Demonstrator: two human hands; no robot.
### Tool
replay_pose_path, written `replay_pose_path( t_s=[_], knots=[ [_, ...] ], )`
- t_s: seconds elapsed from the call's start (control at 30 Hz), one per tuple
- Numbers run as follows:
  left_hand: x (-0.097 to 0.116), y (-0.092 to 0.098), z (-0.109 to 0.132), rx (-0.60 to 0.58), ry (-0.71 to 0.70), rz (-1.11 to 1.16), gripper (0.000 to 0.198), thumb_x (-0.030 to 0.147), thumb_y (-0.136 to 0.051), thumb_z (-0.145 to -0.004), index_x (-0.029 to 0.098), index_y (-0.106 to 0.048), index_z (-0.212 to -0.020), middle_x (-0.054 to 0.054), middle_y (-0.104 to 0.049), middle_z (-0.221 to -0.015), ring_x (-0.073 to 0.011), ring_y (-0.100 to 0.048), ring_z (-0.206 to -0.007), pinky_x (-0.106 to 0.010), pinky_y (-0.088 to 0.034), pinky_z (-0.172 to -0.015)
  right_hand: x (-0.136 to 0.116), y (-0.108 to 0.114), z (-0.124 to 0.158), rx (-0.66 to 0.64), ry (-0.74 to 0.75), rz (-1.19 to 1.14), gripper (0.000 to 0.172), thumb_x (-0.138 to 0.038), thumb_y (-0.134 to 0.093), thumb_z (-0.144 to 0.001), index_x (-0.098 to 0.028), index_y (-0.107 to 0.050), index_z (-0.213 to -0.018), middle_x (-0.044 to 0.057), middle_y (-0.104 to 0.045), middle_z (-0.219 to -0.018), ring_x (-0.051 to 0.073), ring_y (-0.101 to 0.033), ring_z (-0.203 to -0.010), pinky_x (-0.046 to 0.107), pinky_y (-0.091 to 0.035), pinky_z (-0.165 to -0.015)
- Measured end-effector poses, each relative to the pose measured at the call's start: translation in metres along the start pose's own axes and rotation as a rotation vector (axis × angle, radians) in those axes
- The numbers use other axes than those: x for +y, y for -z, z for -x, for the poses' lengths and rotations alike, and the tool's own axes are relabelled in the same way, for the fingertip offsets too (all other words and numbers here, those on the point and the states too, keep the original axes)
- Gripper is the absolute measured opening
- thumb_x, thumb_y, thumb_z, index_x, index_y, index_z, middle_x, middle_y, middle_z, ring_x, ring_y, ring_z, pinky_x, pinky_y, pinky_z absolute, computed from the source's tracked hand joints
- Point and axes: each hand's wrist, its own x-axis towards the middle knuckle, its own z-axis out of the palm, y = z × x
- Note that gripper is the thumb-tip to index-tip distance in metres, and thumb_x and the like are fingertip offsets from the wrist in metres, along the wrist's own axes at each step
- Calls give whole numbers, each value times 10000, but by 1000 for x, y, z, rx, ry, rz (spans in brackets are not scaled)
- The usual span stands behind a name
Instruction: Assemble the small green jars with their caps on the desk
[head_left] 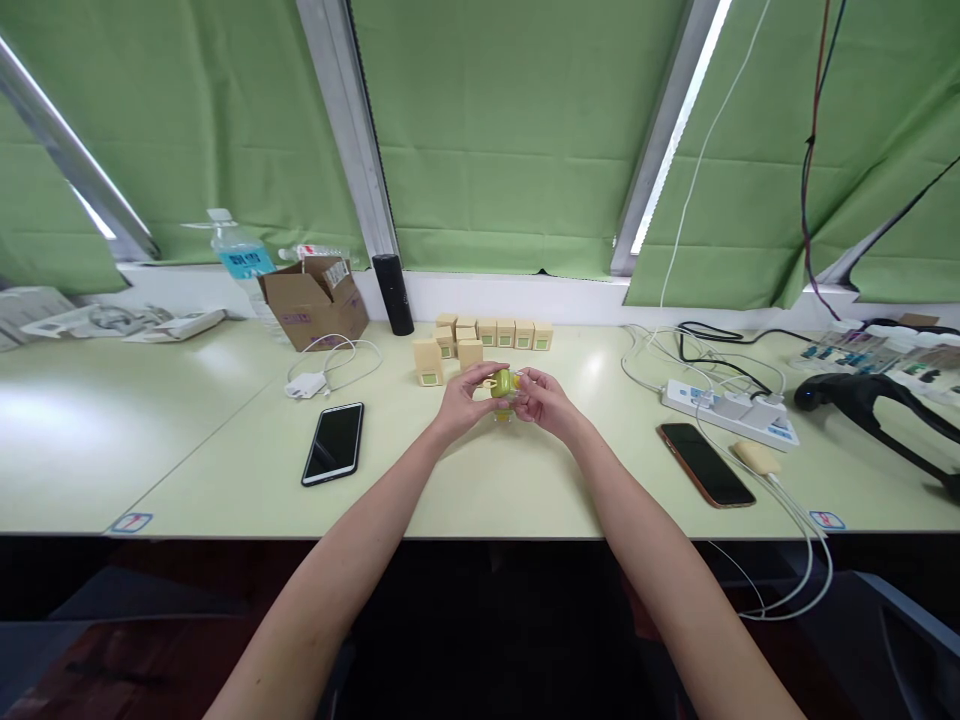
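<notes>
Both of my hands meet over the middle of the pale green table [525,490]. My left hand [461,398] and my right hand [546,402] together grip a small yellow-green round object [502,383], fingers closed around its sides. Its lower part is hidden by my fingers. Just behind my hands stand several small tan boxes [480,340] with green labels, in a loose row.
A black phone [334,442] lies to the left, a second phone [706,464] to the right beside a power strip [731,410] with cables. A cardboard box [315,300], black cylinder [393,293], water bottle [241,258] and white charger [307,385] sit at the back left.
</notes>
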Motion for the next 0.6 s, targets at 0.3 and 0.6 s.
replay_pose_path(
  t_s=[0.3,0.6],
  knots=[
    [-5,6,0,244,-16,-10,505,396,-836,-800,233,-726,-1265,-108,-736,-1158,-242,-657,-1092,-334,-518,-864,-2,5,-3,96,107,-87,522,-552,-901,-684,-277,-612,-1020,3,-686,-905,132,-562,-587,285,-409,-501],
    [-25,12,0,436,86,-270,329,187,-716,-799,207,-698,-1127,-77,-703,-1012,-217,-608,-895,-333,-464,-762,9,22,-10,317,184,103,601,-570,-860,-704,-350,-599,-1198,-18,-674,-935,214,-697,-914,382,-574,-802]
  ],
)
